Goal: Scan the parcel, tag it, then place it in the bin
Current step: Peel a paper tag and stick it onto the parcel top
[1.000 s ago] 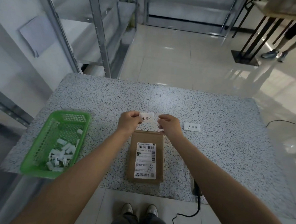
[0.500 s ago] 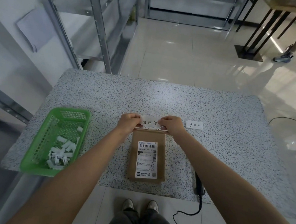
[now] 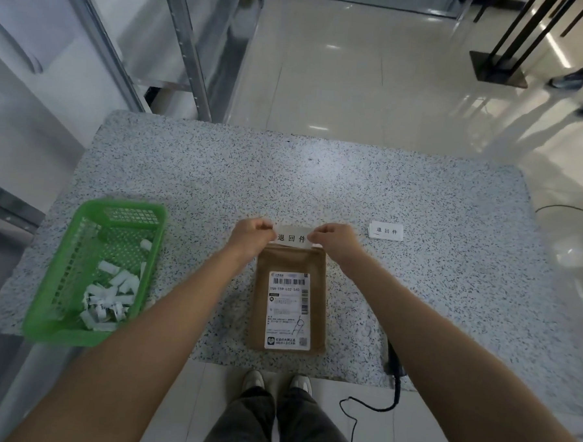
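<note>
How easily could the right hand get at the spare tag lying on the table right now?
Probably yes. The spare tag lies in the open on the table just right of the right hand, with nothing between them. But that hand and the left hand are pinching a tag over the parcel.

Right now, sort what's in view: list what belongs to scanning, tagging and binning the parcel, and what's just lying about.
Job:
brown parcel
tag, pinched between left hand and right hand
spare tags
scanner, at the table edge
green basket, holding paper scraps

Lying about:
metal shelving
black stand
</note>
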